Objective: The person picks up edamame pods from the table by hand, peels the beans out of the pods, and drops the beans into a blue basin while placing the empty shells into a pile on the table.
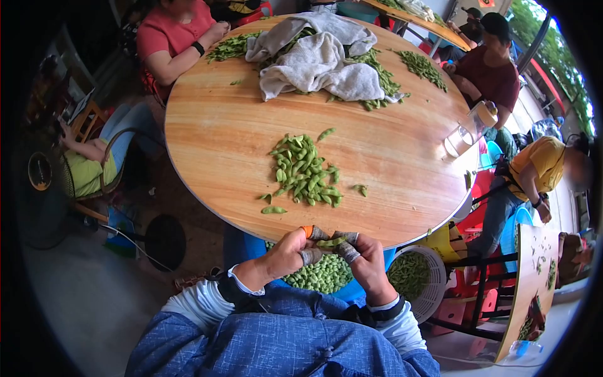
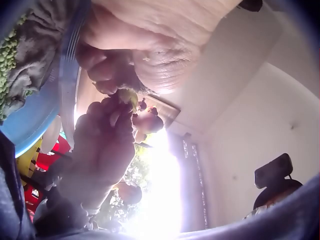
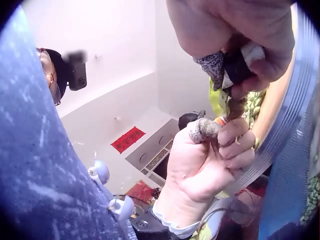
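Both hands meet just off the table's near edge, above a blue tub of shelled green beans. A green pod spans the gap between them. The left hand pinches its left end between wrapped thumb and fingers; the right hand pinches the other end. In the right wrist view the pod shows between the right hand and the left hand. In the left wrist view the left hand is close and the right hand is dark against glare.
A pile of pods lies on the round wooden table. Grey cloths cover more pods at the far side. A glass jar stands at the right edge. A white basket of pods is beside the tub. Several people sit around.
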Motion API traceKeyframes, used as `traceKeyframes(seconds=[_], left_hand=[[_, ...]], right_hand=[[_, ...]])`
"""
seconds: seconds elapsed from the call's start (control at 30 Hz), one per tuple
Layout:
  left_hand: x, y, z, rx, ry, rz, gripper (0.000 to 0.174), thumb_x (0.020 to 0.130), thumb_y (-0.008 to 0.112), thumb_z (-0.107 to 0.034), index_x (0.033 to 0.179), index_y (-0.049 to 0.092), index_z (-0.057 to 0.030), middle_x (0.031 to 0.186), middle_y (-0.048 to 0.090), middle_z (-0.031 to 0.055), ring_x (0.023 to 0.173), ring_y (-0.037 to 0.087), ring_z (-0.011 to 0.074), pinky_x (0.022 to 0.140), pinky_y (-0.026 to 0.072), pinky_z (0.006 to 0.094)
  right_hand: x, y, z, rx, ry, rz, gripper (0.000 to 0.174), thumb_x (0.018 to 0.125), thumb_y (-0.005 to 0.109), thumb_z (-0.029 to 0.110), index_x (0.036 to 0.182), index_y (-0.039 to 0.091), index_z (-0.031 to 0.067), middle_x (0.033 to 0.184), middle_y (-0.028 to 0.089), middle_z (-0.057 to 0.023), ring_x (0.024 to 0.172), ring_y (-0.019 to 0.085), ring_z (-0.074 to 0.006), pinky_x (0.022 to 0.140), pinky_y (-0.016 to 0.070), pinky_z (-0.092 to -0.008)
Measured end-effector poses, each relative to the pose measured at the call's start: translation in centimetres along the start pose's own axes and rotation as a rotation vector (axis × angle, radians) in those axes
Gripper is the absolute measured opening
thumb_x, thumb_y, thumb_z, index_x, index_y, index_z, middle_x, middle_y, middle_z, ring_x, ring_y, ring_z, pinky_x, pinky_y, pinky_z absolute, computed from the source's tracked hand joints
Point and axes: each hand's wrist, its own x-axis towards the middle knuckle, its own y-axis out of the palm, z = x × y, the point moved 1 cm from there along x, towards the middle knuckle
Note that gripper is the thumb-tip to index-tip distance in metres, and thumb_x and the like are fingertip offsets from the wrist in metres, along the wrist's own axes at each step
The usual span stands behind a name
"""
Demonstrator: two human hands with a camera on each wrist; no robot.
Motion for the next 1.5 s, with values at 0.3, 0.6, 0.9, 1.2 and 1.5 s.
traceKeyframes(seconds=[0.3, 0.6, 0.9, 1.2, 1.5], left_hand=[[0.0, -0.9, 1.2, 0.495, 0.182, -0.107, 0.017, 0.075, 0.047, 0.003, 0.092, 0.051, 0.0018, 0.074, 0.056, 0.0071, 0.070, 0.050, 0.0092, 0.062, 0.0424, 0.0257], [-1.8, -1.3, -0.7, 0.850, 0.279, -0.102, 0.020, 0.078, 0.043, 0.002, 0.095, 0.054, 0.0017, 0.083, 0.060, 0.0111, 0.081, 0.058, 0.0160, 0.071, 0.0438, 0.0249], [-0.3, -7.6, -2.8, 1.571, 0.236, -0.438, 0.018, 0.074, 0.056, -0.018, 0.081, 0.054, -0.0016, 0.077, 0.056, 0.0170, 0.068, 0.054, 0.0348, 0.063, 0.0417, 0.0423], [0.4, -4.4, -2.4, 0.352, 0.227, -0.230, 0.014, 0.084, 0.051, -0.016, 0.078, 0.054, -0.0036, 0.063, 0.054, 0.0005, 0.053, 0.047, 0.0088, 0.046, 0.0369, 0.0222], [-0.3, -1.9, -2.0, -0.173, -0.007, -0.014, 0.018, 0.081, 0.057, -0.020, 0.071, 0.053, -0.0057, 0.057, 0.052, 0.0006, 0.046, 0.043, 0.0045, 0.040, 0.0295, 0.0157]], right_hand=[[-0.2, 0.2, 0.1, -0.036, 0.026, 0.099, 0.015, 0.082, 0.052, 0.007, 0.090, 0.058, -0.0033, 0.080, 0.058, 0.0004, 0.073, 0.050, -0.0064, 0.065, 0.0413, -0.0213], [-3.0, -5.7, -0.5, -0.041, -0.200, -0.513, 0.021, 0.080, 0.052, 0.017, 0.088, 0.059, -0.0014, 0.062, 0.052, 0.0015, 0.051, 0.044, -0.0047, 0.046, 0.0323, -0.0164], [-8.0, -14.3, -3.8, 0.525, -0.113, -0.811, 0.017, 0.081, 0.052, 0.014, 0.093, 0.057, 0.0021, 0.068, 0.055, 0.0005, 0.058, 0.048, -0.0035, 0.045, 0.0327, -0.0143], [-0.6, 0.2, 1.7, -0.766, -0.337, -0.064, 0.021, 0.073, 0.059, 0.001, 0.094, 0.058, 0.0014, 0.073, 0.056, -0.0135, 0.064, 0.056, -0.0241, 0.057, 0.0438, -0.0302], [0.3, 1.4, 1.7, 0.161, 0.014, 0.126, 0.025, 0.082, 0.054, 0.020, 0.097, 0.054, -0.0010, 0.081, 0.057, -0.0007, 0.070, 0.049, -0.0071, 0.062, 0.0382, -0.0199]])
